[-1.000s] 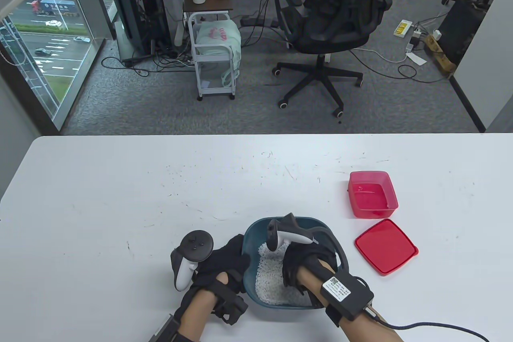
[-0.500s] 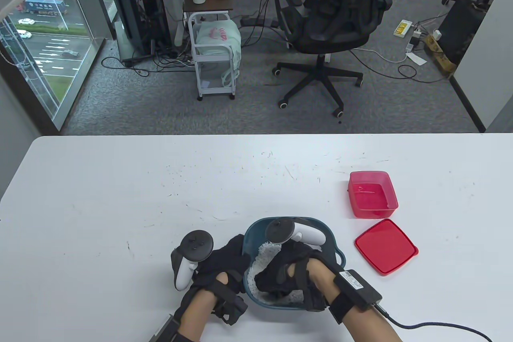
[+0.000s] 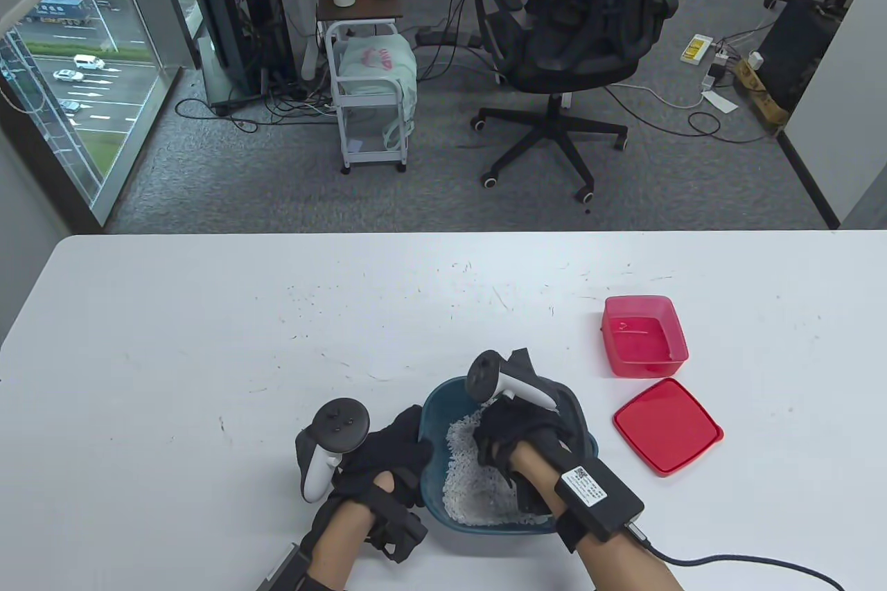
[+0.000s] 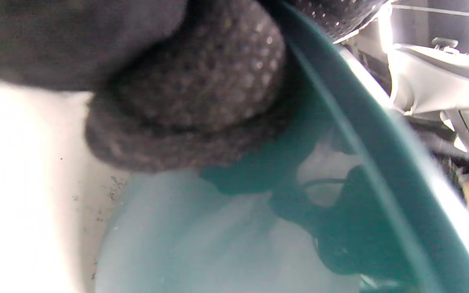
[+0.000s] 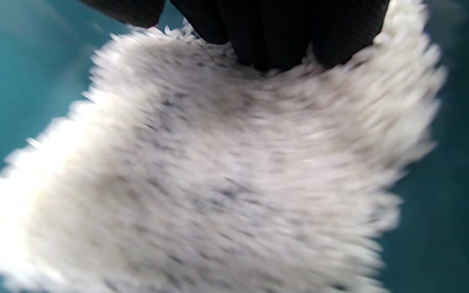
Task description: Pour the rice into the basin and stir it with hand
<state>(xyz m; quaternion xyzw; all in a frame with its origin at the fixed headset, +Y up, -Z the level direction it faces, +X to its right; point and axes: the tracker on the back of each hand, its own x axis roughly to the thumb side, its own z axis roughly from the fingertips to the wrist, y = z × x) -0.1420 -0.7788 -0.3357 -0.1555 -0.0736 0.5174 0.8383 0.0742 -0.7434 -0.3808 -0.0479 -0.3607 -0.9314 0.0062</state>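
Near the tabletop's front edge, a little right of centre, we find the teal basin (image 3: 572, 411) with the rice (image 3: 471, 487) already heaped inside it, so the pouring looks done and stirring is the step in hand. Our left hand (image 3: 384, 452) grips the basin's left rim, we judge to steady it against the push of the stirring. The left wrist view confirms this, showing fingers (image 4: 202, 93) curled over the rim. Our right hand (image 3: 516, 438) is down in the rice; the table view hides its fingers, while the right wrist view shows fingertips (image 5: 275, 36) dipping into blurred grains, holding nothing we can see. Toward the right edge sit the empty red container (image 3: 644, 334) and its lid (image 3: 666, 426).
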